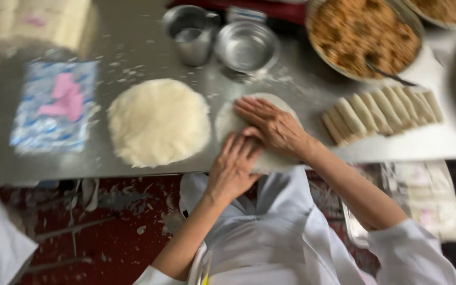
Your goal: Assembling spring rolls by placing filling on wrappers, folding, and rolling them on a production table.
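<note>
Steel table (133, 47), floury. Both hands flat on thin round wrapper (228, 121): left hand (233, 166) and right hand (270, 124) with fingers spread, pressing, gripping nothing. Wrapper looks light, limp, tear-prone; lift by the edge just beyond the fingertips.

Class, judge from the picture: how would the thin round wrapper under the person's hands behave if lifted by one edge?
The wrapper looks thin and flat, so it would probably droop. It likely weighs little. Both hands, left and right, press it, so it may tear easily.
</note>
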